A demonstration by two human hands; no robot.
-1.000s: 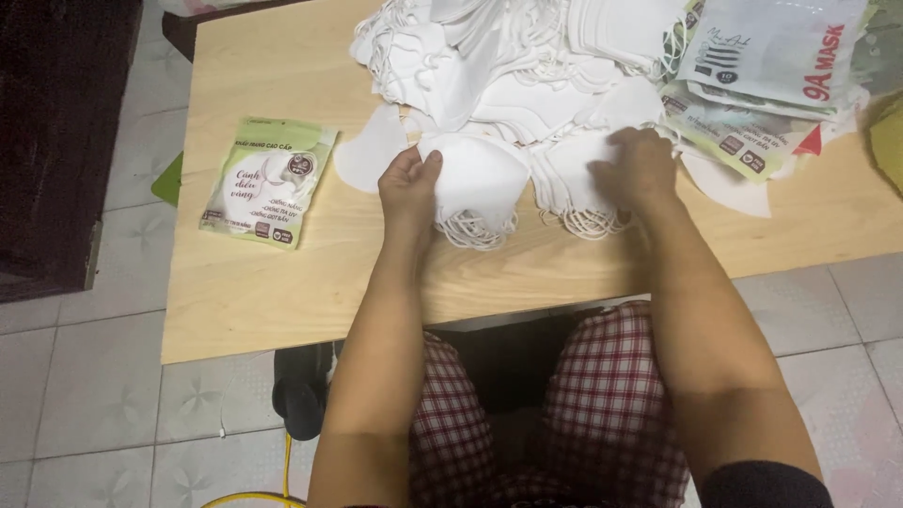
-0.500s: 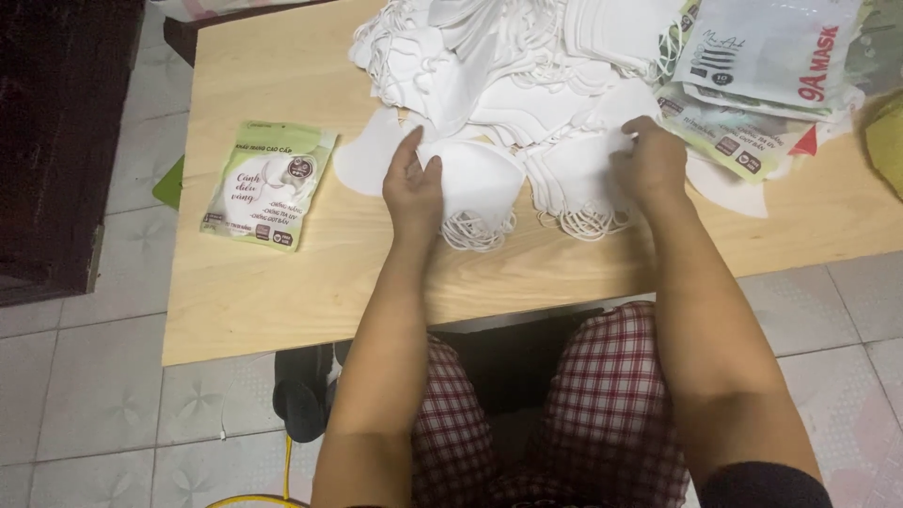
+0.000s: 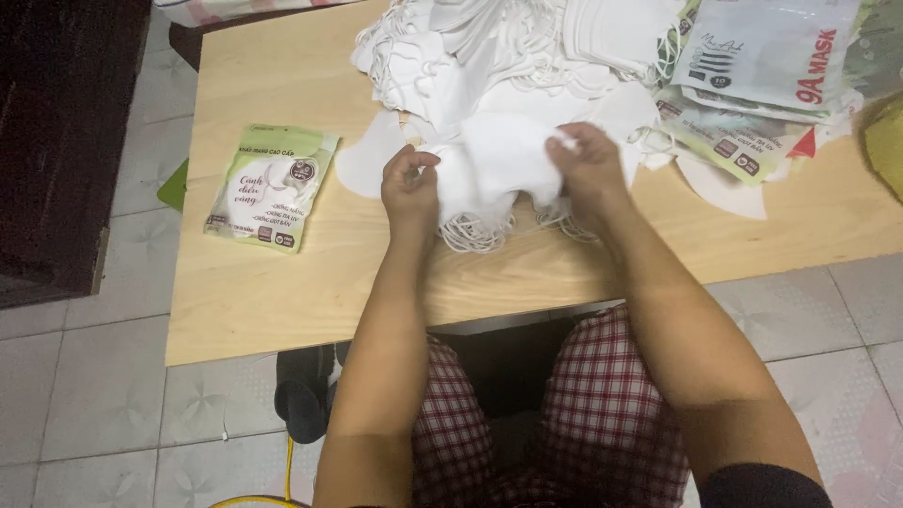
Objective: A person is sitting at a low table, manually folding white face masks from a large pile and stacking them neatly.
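Wooden worktop point(image 3: 282, 310): left hand point(image 3: 411, 183) and right hand point(image 3: 585, 160) both pinch-closed on white face masks point(image 3: 494, 165); sealed pack point(image 3: 271, 185) at 9 o'clock.

Your left hand point(image 3: 411, 185) and right hand point(image 3: 585, 160) cover the two ends of the small stack of white masks point(image 3: 489, 169) you grip, so you cannot count how many lie in it. Its ear loops point(image 3: 475, 233) blur into one tangle. The big heap of white masks point(image 3: 489, 47) behind runs off the top edge, and its single pieces cannot be told apart. The pile of printed packets point(image 3: 762, 66) is cut off at the top and right, with lower packets hidden under the upper ones. A yellow object point(image 3: 886, 141) at the right edge shows too little to identify. Your elbows leave the bottom edge.
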